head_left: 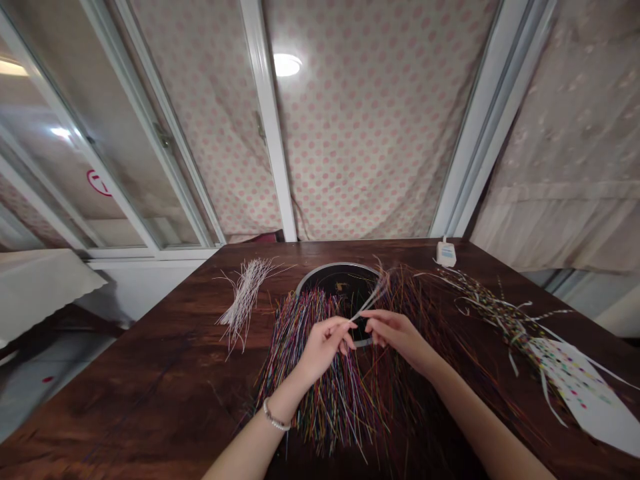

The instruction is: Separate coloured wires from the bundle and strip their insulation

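Note:
My left hand [327, 343] is closed, pinching a small bundle of thin pale strands [373, 293] between thumb and forefinger. From these fingertips the strands fan up and to the right. Just to the right is my right hand [395, 333], its fingers curled and its forefinger tip against the strands near the pinched end. Whether its thumb touches them too is hard to see. Below and behind the left hand lies a wide spread of multicoloured thin strands [305, 333]. Darker reddish-brown strands [420, 307] lie beyond the right hand.
A round black plate with a pale rim [320, 270] lies behind my hands on the dark wooden table [165, 393]. White strands [245, 293] are piled left. A small white box [446, 254] stands at the back right, near speckled strips [495, 313] and a dotted white sheet [585, 387].

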The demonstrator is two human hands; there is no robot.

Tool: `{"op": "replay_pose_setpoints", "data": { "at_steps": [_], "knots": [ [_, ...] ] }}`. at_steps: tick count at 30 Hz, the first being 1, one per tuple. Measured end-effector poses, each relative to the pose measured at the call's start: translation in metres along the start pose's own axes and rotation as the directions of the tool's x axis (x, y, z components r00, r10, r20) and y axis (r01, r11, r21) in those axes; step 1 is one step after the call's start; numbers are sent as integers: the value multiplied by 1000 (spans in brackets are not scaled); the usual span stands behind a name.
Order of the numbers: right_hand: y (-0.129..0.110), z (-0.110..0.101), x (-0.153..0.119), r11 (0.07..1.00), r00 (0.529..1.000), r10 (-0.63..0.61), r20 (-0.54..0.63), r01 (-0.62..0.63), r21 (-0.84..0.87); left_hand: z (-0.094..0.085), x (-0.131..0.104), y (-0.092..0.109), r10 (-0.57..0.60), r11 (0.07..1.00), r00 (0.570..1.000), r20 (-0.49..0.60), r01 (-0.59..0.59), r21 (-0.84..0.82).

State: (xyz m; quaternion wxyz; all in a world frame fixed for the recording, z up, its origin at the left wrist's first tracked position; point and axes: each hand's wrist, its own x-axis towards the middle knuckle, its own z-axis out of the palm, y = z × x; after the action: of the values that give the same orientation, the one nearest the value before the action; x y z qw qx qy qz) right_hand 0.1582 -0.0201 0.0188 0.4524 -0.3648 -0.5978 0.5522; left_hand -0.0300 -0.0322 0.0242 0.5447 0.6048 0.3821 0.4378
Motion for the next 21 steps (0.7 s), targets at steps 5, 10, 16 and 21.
{"op": "replay_pose_setpoints", "data": {
  "at_steps": [5, 10, 16, 21],
  "knots": [
    [-3, 13, -4, 998, 997, -46, -58, 44, -46, 11, -4, -7, -16, 999, 990, 143, 9, 49],
    [-3, 8, -4, 999, 997, -32, -68, 32, -8, 10, -4, -9, -15, 995, 992, 127, 1, 104],
    [3, 8, -3, 999, 999, -36, -39, 36, -2, 11, -5, -7, 43, 987, 996, 78, -54, 150],
    [6, 10, -2, 995, 999, -39, -13, 37, -98, 12, -7, -3, 80, 970, 996, 40, -87, 228]
  ]
}}
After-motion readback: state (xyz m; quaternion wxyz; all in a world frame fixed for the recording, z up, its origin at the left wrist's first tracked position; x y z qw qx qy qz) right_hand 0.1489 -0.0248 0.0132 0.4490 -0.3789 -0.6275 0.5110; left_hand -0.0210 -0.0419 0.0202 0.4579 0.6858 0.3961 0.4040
